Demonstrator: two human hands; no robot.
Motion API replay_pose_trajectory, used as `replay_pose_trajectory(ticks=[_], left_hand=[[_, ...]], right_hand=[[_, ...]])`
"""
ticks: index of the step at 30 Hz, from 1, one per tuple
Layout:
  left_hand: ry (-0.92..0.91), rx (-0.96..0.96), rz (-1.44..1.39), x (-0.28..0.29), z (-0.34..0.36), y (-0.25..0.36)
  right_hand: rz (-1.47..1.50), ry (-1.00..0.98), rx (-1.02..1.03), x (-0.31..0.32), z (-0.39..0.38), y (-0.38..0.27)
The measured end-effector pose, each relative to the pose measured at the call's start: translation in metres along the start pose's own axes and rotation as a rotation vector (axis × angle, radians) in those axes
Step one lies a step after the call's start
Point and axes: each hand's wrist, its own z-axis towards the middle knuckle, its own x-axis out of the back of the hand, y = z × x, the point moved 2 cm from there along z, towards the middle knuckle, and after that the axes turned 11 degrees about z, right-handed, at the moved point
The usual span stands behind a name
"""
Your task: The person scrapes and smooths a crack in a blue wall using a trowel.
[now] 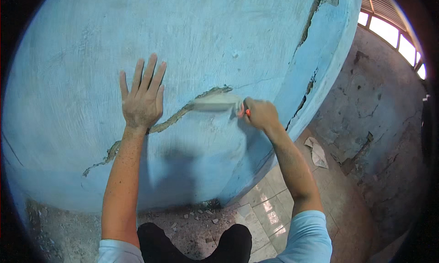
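A pale blue plastered wall fills most of the view. A jagged crack runs across it, rising from lower left to right and showing rough grey-brown material inside. My left hand lies flat on the wall just above the crack, fingers spread, holding nothing. My right hand is closed round the orange handle of a bladed hand tool. The blade is long, pale and smeared by motion, so its exact kind cannot be made out. Its far end lies at the crack's upper right stretch.
Another long crack runs down near the wall's right edge. Plaster rubble litters the floor by my knees. Pale tiles cover the floor to the right, with a crumpled whitish sheet beyond. A grey, damaged wall stands farther right beneath windows.
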Motion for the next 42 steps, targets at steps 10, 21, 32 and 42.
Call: replay_pose_trajectory(ticks=[10, 21, 32, 42], left_hand=[[-0.021, -0.044, 0.019, -0.004, -0.005, 0.003], [0.008, -0.077, 0.027, -0.004, -0.002, 0.006], [-0.282, -0.528, -0.271, 0.007, -0.024, 0.131], [-0.446, -0.736, -0.717, 0.021, -0.029, 0.099]], right_hand=[[-0.039, -0.114, -0.092, 0.006, 0.004, 0.0], [0.801, 0.199, -0.548, -0.033, -0.185, -0.099], [1.299, -0.022, -1.036, -0.152, -0.399, -0.276], [1.511, -0.112, -0.977, -0.137, -0.41, -0.282]])
